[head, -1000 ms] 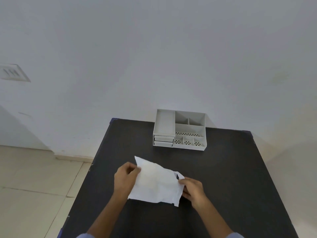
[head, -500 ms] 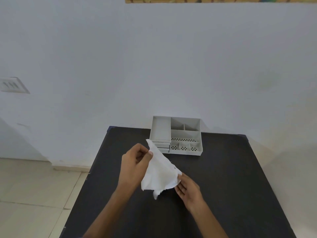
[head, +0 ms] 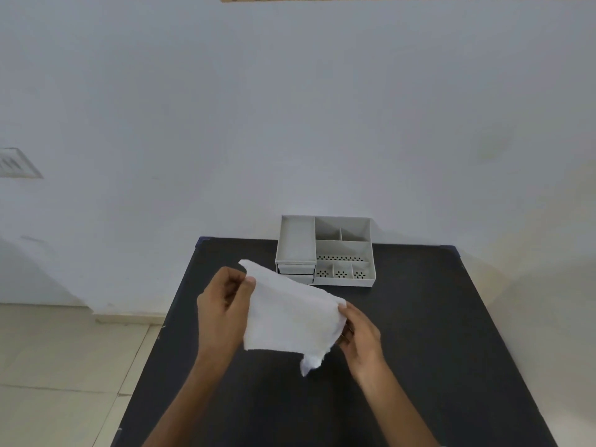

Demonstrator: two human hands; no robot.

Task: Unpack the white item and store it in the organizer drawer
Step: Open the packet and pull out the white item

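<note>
A white, thin packet (head: 288,317) hangs in the air above the black table (head: 435,350), held at two corners. My left hand (head: 224,304) pinches its upper left corner. My right hand (head: 359,337) grips its right edge. A torn flap dangles from the packet's lower right. The grey organizer (head: 325,251) stands at the table's far edge, with open compartments on top and small drawers (head: 296,272) at its front left, partly hidden behind the packet. The drawers look shut.
The table stands against a pale wall (head: 290,108). Tiled floor (head: 64,366) lies to the left, beyond the table's left edge. A wall vent (head: 16,162) sits at the far left.
The packet was lifted off the table and raised toward the organizer. It hung crumpled half a second ago and is now spread wider between both hands.
</note>
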